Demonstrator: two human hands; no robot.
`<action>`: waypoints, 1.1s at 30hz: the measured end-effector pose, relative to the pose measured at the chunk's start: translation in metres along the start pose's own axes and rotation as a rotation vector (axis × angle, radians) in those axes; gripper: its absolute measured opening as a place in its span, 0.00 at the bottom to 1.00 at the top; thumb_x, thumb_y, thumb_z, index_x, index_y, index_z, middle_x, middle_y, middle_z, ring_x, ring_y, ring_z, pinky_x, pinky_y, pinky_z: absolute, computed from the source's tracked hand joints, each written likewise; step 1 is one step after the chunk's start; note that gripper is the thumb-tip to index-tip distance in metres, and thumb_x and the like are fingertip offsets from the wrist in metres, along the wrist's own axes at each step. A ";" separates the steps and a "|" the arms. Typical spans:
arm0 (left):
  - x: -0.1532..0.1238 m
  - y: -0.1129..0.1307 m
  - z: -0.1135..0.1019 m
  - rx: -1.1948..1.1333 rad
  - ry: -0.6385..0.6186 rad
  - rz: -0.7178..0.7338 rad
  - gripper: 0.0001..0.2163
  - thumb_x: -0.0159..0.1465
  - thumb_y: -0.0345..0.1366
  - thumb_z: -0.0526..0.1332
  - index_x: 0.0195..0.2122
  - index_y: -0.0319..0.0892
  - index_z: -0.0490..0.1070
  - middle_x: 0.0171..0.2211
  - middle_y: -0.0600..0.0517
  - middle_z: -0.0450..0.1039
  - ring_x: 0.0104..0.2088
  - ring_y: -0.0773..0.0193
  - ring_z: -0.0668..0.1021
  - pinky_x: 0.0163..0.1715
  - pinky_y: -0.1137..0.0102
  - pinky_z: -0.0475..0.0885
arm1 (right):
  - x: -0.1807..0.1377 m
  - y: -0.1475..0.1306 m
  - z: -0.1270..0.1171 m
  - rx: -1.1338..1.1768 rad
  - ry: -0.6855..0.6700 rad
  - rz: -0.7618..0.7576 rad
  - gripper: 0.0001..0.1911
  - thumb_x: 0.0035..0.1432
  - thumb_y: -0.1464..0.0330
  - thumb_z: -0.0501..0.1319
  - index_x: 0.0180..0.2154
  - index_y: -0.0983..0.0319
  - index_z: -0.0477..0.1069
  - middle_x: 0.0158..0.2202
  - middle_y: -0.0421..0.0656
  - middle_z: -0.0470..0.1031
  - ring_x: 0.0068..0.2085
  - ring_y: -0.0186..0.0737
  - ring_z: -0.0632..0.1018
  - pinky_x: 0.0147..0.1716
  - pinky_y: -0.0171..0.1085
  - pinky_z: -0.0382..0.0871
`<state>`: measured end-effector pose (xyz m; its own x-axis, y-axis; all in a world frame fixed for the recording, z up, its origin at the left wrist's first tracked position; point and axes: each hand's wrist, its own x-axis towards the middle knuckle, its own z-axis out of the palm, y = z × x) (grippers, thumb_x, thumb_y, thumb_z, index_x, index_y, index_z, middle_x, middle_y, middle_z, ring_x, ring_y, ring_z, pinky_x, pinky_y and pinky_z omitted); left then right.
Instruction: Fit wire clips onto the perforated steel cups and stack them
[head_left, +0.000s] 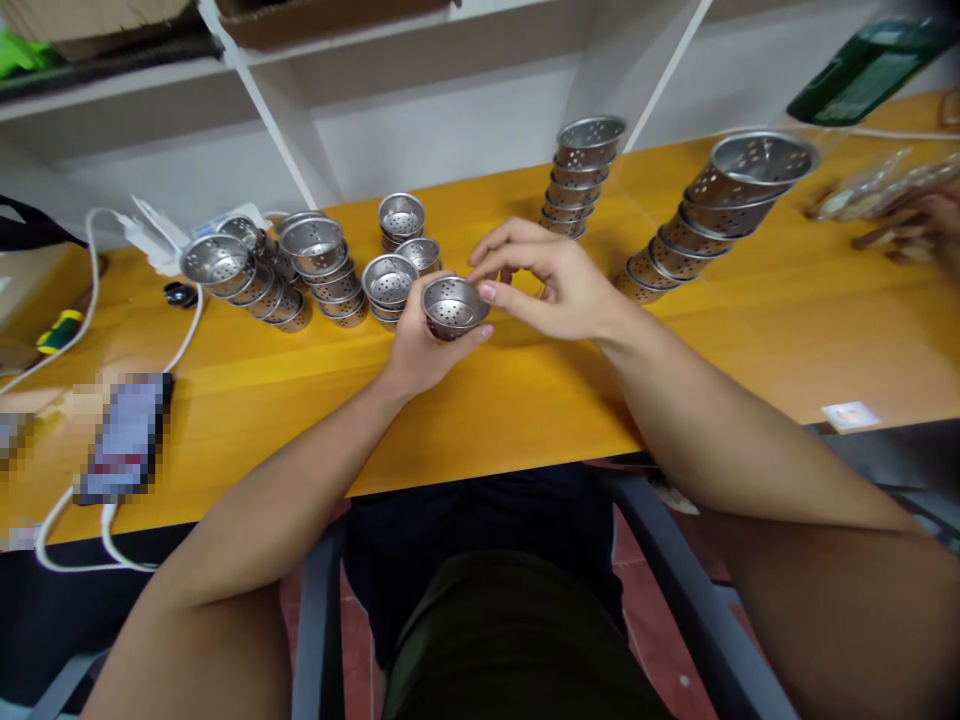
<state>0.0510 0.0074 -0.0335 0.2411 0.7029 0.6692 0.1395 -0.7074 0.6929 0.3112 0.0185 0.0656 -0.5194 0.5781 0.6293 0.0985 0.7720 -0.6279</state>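
My left hand is wrapped round a small perforated metal cup, holding it a little above the wooden table with its open top up. My right hand hovers at the cup's right rim, fingers curved and apart from the thumb; whether the fingertips touch the rim I cannot tell. Just behind and left of my left hand stand short stacks of like cups, one topped by a cup, another by a cup. Beyond my right hand rises a taller cup stack.
Leaning cup stacks stand at left, and a tall tilted stack at right. A phone with white cables lies at left. Green-labelled bottle stands at back right. Another person's hand is near plastic-wrapped pieces. White shelving borders the table.
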 end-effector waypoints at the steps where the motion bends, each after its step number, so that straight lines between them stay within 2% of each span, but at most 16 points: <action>1: 0.000 -0.001 0.000 -0.010 0.000 -0.014 0.45 0.74 0.64 0.87 0.79 0.51 0.68 0.71 0.41 0.86 0.68 0.46 0.92 0.74 0.51 0.87 | -0.002 0.000 0.003 -0.044 -0.035 -0.027 0.29 0.82 0.35 0.77 0.53 0.53 0.95 0.60 0.52 0.87 0.61 0.59 0.87 0.70 0.60 0.86; 4: -0.001 -0.003 0.000 -0.060 -0.001 -0.093 0.46 0.72 0.60 0.90 0.79 0.52 0.66 0.71 0.41 0.87 0.68 0.46 0.93 0.71 0.51 0.89 | -0.006 0.000 0.014 -0.086 -0.175 -0.018 0.29 0.85 0.35 0.72 0.58 0.51 0.97 0.68 0.54 0.84 0.70 0.66 0.85 0.78 0.67 0.82; 6: -0.001 -0.005 0.000 -0.089 0.005 -0.135 0.47 0.71 0.59 0.90 0.79 0.52 0.65 0.71 0.40 0.87 0.68 0.46 0.93 0.70 0.50 0.91 | -0.007 0.000 0.020 -0.083 -0.203 0.021 0.29 0.82 0.35 0.75 0.63 0.48 0.96 0.72 0.55 0.82 0.74 0.69 0.83 0.80 0.68 0.80; 8: -0.001 -0.004 0.000 -0.080 0.000 -0.143 0.50 0.69 0.58 0.92 0.80 0.52 0.64 0.73 0.38 0.85 0.70 0.44 0.92 0.72 0.48 0.91 | -0.007 0.001 0.022 -0.079 -0.167 0.049 0.32 0.75 0.35 0.81 0.65 0.47 0.94 0.72 0.55 0.82 0.75 0.72 0.82 0.81 0.69 0.80; 11: -0.002 0.001 0.005 -0.102 -0.034 -0.144 0.53 0.67 0.55 0.93 0.82 0.52 0.62 0.79 0.34 0.80 0.74 0.40 0.90 0.73 0.45 0.91 | -0.007 0.003 0.017 -0.061 -0.085 0.089 0.41 0.66 0.36 0.88 0.70 0.49 0.88 0.69 0.55 0.86 0.69 0.71 0.85 0.77 0.68 0.83; 13: -0.004 0.009 0.010 -0.176 -0.071 -0.188 0.56 0.66 0.50 0.94 0.85 0.54 0.59 0.82 0.33 0.76 0.75 0.39 0.90 0.69 0.44 0.94 | -0.009 0.007 0.009 -0.058 -0.035 0.110 0.50 0.63 0.35 0.89 0.75 0.50 0.83 0.68 0.55 0.87 0.67 0.70 0.87 0.75 0.67 0.85; 15: -0.007 0.018 0.014 -0.238 -0.106 -0.277 0.57 0.66 0.45 0.94 0.86 0.57 0.58 0.86 0.33 0.71 0.74 0.40 0.90 0.65 0.46 0.96 | -0.009 0.015 -0.001 -0.078 0.039 0.131 0.55 0.62 0.33 0.88 0.79 0.50 0.80 0.70 0.55 0.86 0.70 0.72 0.87 0.76 0.68 0.84; 17: -0.009 0.026 0.014 -0.261 -0.154 -0.375 0.53 0.68 0.42 0.92 0.86 0.57 0.60 0.88 0.32 0.69 0.70 0.45 0.91 0.63 0.49 0.96 | -0.004 0.030 -0.009 -0.106 0.144 0.154 0.58 0.63 0.30 0.86 0.82 0.49 0.79 0.73 0.57 0.85 0.74 0.75 0.86 0.78 0.72 0.83; 20: -0.009 0.035 0.010 -0.252 -0.311 -0.410 0.35 0.74 0.38 0.87 0.76 0.48 0.73 0.80 0.33 0.81 0.60 0.53 0.94 0.66 0.51 0.93 | 0.017 0.059 -0.012 -0.169 0.289 0.162 0.58 0.66 0.28 0.82 0.83 0.51 0.77 0.78 0.60 0.81 0.76 0.78 0.84 0.79 0.76 0.82; 21: -0.009 0.036 0.009 -0.232 -0.364 -0.384 0.29 0.75 0.37 0.85 0.72 0.45 0.77 0.74 0.34 0.86 0.58 0.54 0.94 0.67 0.50 0.92 | 0.028 0.068 -0.010 -0.202 0.298 0.161 0.57 0.67 0.28 0.82 0.82 0.52 0.77 0.79 0.61 0.81 0.77 0.78 0.84 0.78 0.76 0.83; 23: -0.008 0.038 0.006 -0.179 -0.415 -0.321 0.22 0.77 0.36 0.84 0.67 0.43 0.80 0.68 0.36 0.90 0.57 0.53 0.94 0.70 0.49 0.90 | 0.051 0.081 -0.002 -0.264 0.217 0.178 0.51 0.70 0.32 0.82 0.79 0.53 0.80 0.79 0.61 0.82 0.78 0.77 0.83 0.79 0.74 0.83; 26: -0.007 0.039 0.004 -0.139 -0.402 -0.290 0.22 0.77 0.36 0.83 0.67 0.44 0.81 0.69 0.37 0.91 0.60 0.51 0.94 0.71 0.49 0.90 | 0.082 0.089 0.015 -0.348 0.015 0.190 0.28 0.77 0.43 0.80 0.65 0.54 0.90 0.77 0.58 0.85 0.81 0.74 0.82 0.84 0.72 0.79; 28: -0.006 0.039 0.004 -0.139 -0.397 -0.295 0.22 0.78 0.36 0.82 0.68 0.44 0.80 0.69 0.36 0.90 0.60 0.52 0.95 0.70 0.50 0.91 | 0.093 0.090 0.025 -0.396 -0.075 0.189 0.16 0.80 0.51 0.78 0.55 0.55 0.92 0.79 0.58 0.83 0.83 0.74 0.81 0.89 0.73 0.73; 30: -0.006 0.039 0.003 -0.131 -0.391 -0.291 0.21 0.79 0.36 0.82 0.68 0.44 0.80 0.68 0.36 0.91 0.59 0.52 0.95 0.69 0.50 0.91 | 0.097 0.090 0.032 -0.418 -0.130 0.201 0.13 0.81 0.54 0.77 0.50 0.56 0.93 0.82 0.57 0.81 0.83 0.75 0.81 0.90 0.74 0.70; 33: -0.006 0.039 0.003 -0.111 -0.403 -0.276 0.20 0.79 0.35 0.81 0.68 0.44 0.81 0.67 0.38 0.91 0.59 0.51 0.95 0.70 0.50 0.91 | 0.094 0.089 0.035 -0.406 -0.161 0.219 0.14 0.80 0.51 0.79 0.50 0.54 0.94 0.83 0.56 0.80 0.83 0.76 0.81 0.90 0.77 0.70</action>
<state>0.0581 -0.0246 -0.0118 0.5643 0.7629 0.3154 0.1523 -0.4717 0.8685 0.2417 0.1324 0.0530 -0.5708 0.7149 0.4038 0.5268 0.6961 -0.4878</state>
